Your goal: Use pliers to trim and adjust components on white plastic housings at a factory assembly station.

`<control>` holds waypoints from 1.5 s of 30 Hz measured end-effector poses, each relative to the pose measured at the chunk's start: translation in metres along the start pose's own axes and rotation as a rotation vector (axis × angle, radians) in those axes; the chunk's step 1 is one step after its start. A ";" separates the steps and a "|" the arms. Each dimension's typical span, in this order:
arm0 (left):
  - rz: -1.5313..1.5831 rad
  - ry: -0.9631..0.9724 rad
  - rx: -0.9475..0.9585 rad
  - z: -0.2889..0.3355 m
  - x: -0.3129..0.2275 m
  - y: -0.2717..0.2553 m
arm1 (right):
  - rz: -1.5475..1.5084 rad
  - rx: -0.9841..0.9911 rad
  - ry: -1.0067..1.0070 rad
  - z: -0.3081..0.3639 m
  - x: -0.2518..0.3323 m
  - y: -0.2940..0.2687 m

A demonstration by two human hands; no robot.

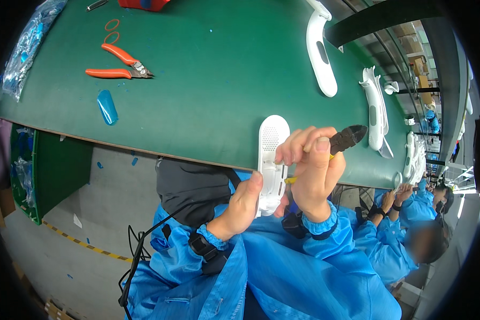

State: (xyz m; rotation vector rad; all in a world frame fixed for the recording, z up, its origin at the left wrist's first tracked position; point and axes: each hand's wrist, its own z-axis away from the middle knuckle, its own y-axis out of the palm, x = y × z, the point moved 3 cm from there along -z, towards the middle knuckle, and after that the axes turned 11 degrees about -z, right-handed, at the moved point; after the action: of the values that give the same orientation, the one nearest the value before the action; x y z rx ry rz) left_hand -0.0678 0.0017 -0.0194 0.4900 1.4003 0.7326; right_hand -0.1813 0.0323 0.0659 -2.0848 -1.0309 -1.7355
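Observation:
My left hand [239, 209] is closed around the lower part of a white plastic housing [272, 140], thumb along its near side. The housing is long and rounded, with a grid of small holes at its upper end, and stands out over the bench edge. Closed at its right side, my right hand [316, 169] grips a slim hand tool [350, 138] with a dark, tapered end pointing up to the right. A bit of yellow shows below the fingers, against the housing. The fingers hide most of the tool, so its exact kind cannot be told.
On the green bench [197, 80] lie orange-handled cutters [124, 65], a blue plastic piece [107, 108] and red rings [112, 31]. White curved parts [321, 61] lie on the right under a dark shelf beam. Co-workers in blue [389, 240] sit to my right.

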 end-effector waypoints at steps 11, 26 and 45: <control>-0.025 -0.027 -0.021 0.000 -0.003 0.002 | -0.021 -0.040 0.024 -0.003 0.001 0.002; -0.087 -0.041 -0.020 0.000 -0.006 0.002 | 0.066 -0.094 0.048 -0.010 0.000 0.001; -0.120 -0.053 -0.032 -0.001 -0.008 0.005 | 0.075 -0.170 0.203 -0.014 0.003 0.006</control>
State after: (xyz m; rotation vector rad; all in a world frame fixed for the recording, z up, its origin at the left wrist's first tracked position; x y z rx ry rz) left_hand -0.0700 -0.0007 -0.0111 0.3944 1.3541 0.6400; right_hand -0.1885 0.0210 0.0739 -1.9622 -0.7626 -2.0089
